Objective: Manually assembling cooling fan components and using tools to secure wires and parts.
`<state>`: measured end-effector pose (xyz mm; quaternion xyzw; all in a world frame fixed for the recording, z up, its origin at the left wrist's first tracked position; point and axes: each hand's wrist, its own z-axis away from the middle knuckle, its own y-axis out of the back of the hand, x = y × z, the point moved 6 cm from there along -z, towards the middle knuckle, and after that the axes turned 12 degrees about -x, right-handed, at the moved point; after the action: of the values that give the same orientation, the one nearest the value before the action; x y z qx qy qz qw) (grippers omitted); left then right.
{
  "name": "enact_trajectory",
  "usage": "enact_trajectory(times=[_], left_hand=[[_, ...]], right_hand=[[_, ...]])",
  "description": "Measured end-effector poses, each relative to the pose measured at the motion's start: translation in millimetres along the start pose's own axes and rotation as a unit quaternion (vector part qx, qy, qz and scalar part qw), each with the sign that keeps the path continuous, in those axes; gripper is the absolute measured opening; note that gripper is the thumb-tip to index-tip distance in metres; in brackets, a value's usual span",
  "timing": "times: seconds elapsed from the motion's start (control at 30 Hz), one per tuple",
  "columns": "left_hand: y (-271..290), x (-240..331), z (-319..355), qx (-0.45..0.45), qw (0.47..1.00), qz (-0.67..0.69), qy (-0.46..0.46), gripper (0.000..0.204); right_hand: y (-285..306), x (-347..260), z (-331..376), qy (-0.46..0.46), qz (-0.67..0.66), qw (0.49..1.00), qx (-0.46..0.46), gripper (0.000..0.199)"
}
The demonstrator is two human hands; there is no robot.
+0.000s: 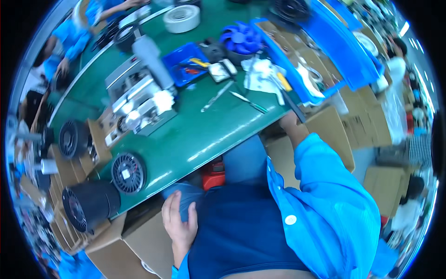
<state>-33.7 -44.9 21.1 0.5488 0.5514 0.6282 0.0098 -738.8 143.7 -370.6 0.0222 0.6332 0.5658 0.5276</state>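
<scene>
My left hand (179, 223) is open above my lap, its fingers a little apart with nothing in them. Below the table's front edge and to the right, my right hand (289, 122) is closed around a long dark tool (293, 104), whose kind is blurred. Close by on the green table (204, 135) lie a yellow-handled tool (284, 82), a white cloth or paper (260, 76) and a green-handled tool (253, 103). Towards the left hand, a black fan wheel (128, 173) rests near the table's edge, beside a larger black cylindrical fan (90, 204).
A grey metal fixture (144, 93) stands on the table, with a blue tray (183, 63) and blue fan wheel (240, 38) farther right. Blue bins (341, 51) and cardboard boxes (364, 118) flank the right side. An open carton (134, 246) is at lower left. Other people work around.
</scene>
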Motion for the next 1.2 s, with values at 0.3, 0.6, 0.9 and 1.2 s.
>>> enact_trajectory(times=[0.3,0.6,0.9,1.2], left_hand=[[-18,43,1,-0.042,0.998,-0.053,-0.018,0.050],[-33,61,-9,-0.067,0.995,0.030,-0.063,0.048],[-54,46,-28,-0.148,0.945,0.291,0.032,0.048],[-23,6,-62,0.052,0.913,0.386,0.119,0.076]], right_hand=[[7,-208,132,0.072,0.266,0.958,0.074,0.041],[51,-233,266,0.238,0.248,0.934,0.102,0.040],[86,-394,358,0.403,0.198,0.891,0.065,0.036],[13,-552,306,0.617,0.103,0.777,-0.071,0.033]])
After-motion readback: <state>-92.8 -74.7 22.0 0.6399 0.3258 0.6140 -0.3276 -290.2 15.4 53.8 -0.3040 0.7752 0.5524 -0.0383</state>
